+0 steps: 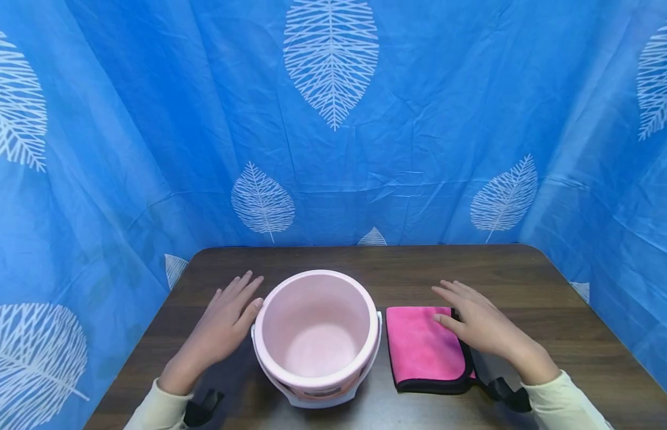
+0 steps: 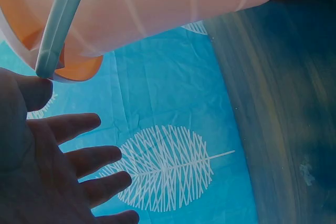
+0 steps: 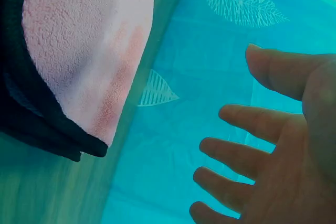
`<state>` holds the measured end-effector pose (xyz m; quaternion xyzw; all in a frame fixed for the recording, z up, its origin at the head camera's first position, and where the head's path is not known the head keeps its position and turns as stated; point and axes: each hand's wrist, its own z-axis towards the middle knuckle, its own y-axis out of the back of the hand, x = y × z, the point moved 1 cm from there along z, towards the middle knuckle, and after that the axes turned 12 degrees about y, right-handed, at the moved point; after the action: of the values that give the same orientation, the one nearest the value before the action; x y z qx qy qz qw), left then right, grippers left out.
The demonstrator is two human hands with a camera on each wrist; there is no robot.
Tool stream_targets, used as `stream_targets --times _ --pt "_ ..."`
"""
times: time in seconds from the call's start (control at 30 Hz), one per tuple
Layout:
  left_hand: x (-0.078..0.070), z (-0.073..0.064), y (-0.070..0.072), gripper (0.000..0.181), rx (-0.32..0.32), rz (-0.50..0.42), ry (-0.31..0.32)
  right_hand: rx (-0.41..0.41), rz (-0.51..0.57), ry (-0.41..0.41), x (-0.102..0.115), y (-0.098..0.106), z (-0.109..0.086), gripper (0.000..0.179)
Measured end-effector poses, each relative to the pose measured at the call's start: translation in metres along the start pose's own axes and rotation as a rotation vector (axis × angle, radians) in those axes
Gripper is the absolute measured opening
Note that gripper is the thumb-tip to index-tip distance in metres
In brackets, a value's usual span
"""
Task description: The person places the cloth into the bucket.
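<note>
1. We have the bucket (image 1: 318, 328) upright on the table (image 1: 403, 275), mouth upward, long axis vertical.
2. We hold the left hand (image 1: 220, 328) spread just beside the bucket.
3. Farther right, we hold the right hand (image 1: 479, 322) spread near the pink cloth (image 1: 419, 346).

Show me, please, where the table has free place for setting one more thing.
Bare wood of the table shows between the pink cloth and the blue curtain, and right of the right hand. Crowded: the narrow gap between bucket and cloth, and the bucket's left side, where the left hand is.
</note>
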<state>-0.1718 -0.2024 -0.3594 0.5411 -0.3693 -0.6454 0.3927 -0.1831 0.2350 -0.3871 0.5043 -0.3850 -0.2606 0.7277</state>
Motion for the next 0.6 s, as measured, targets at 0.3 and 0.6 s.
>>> stream_targets --times 0.3,0.6 --pt "0.0 -0.001 -0.001 0.056 0.019 -0.037 0.009 -0.03 0.011 0.034 0.0 -0.005 -0.004 0.056" --pt "-0.003 -0.002 -0.002 0.055 0.041 -0.063 0.014 -0.019 0.017 0.024 -0.001 -0.015 -0.006 0.051"
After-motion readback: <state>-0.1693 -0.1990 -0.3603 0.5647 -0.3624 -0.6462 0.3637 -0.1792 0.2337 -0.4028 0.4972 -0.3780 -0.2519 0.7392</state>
